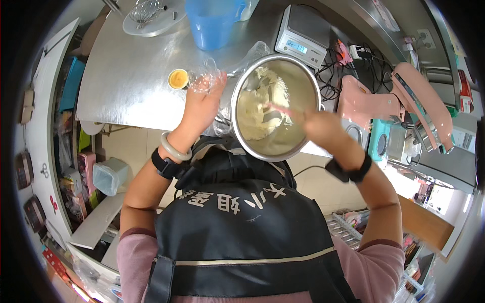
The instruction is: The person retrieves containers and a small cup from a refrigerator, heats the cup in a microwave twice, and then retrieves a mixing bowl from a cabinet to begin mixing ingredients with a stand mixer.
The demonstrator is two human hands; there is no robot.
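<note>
A stainless steel mixing bowl stands tilted at the table's near edge, with a pale, creamy mixture inside. My right hand, somewhat blurred, grips the pink handle of a spatula, whose far end reaches into that mixture. Left of the bowl, my left hand is closed on crumpled clear plastic film. Beside its fingers is a small round cup with something yellow-orange in it. More clear plastic lies behind the bowl and at its left side.
A blue plastic pitcher and a white plate with a wire whisk stand at the back. A digital scale is behind the bowl. Black cables and a pink stand mixer are at the right.
</note>
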